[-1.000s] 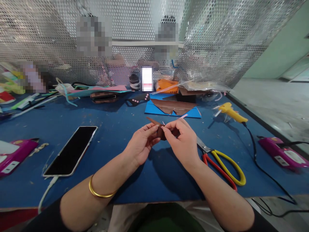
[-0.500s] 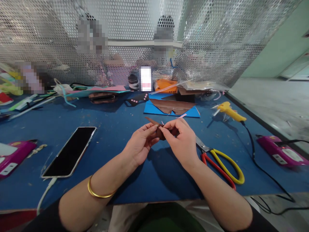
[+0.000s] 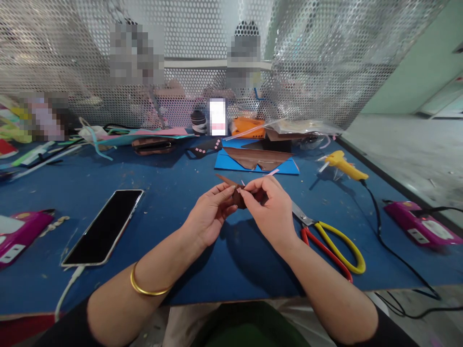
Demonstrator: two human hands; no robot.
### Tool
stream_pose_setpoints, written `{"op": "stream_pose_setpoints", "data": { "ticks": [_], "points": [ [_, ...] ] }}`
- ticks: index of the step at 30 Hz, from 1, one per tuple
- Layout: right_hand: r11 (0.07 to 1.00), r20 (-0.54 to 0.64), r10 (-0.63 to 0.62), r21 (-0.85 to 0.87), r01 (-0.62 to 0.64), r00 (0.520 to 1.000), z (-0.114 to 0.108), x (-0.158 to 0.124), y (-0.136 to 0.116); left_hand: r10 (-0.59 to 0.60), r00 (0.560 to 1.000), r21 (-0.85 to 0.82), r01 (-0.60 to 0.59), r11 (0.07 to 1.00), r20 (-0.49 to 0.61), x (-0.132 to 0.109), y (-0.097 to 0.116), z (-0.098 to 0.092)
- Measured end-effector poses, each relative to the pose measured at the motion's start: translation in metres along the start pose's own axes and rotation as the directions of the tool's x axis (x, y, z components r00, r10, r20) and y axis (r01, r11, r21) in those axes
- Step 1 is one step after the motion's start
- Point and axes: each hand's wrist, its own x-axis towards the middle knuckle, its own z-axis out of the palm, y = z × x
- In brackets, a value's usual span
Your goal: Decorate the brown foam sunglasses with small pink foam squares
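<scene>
My left hand [image 3: 214,210] pinches a small brown sheet piece [image 3: 238,197] above the middle of the table, and a thin pointed end of it sticks out to the upper left. My right hand [image 3: 270,207] is closed on the right part of the same piece, its thumb and forefinger pressed together at a tiny pink bit. Much of the brown piece is hidden by the fingers. Beyond the hands lies a larger brown cutout [image 3: 258,158] on a blue sheet [image 3: 285,167]. Scissors [image 3: 340,246] with one red and one yellow handle lie beside my right wrist.
A yellow glue gun [image 3: 343,167] lies to the right, its black cord running over the table edge. Purple power strips [image 3: 421,222] sit at both sides. A charging phone [image 3: 104,226] lies left. A black mask-shaped cutout with pink squares [image 3: 204,149] lies before the perforated screen [image 3: 195,29].
The view has shifted very slightly. Both hands keep their hold on the brown piece, with barely any finger movement.
</scene>
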Motion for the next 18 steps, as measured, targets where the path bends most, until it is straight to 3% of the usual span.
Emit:
{"op": "stream_pose_setpoints", "data": {
  "ticks": [11,18],
  "points": [
    [0.999,-0.046,0.034,-0.021,-0.035,0.998,0.0014,-0.0003,0.0018,0.019,0.999,0.005,-0.019,1.0,0.027,0.0001,-0.0013,-0.0008],
    [0.998,0.017,0.053,0.045,-0.053,0.998,0.0001,-0.0011,0.0046,0.03,0.999,0.003,-0.03,1.0,0.013,0.0022,-0.0017,-0.0021]
  ]
}}
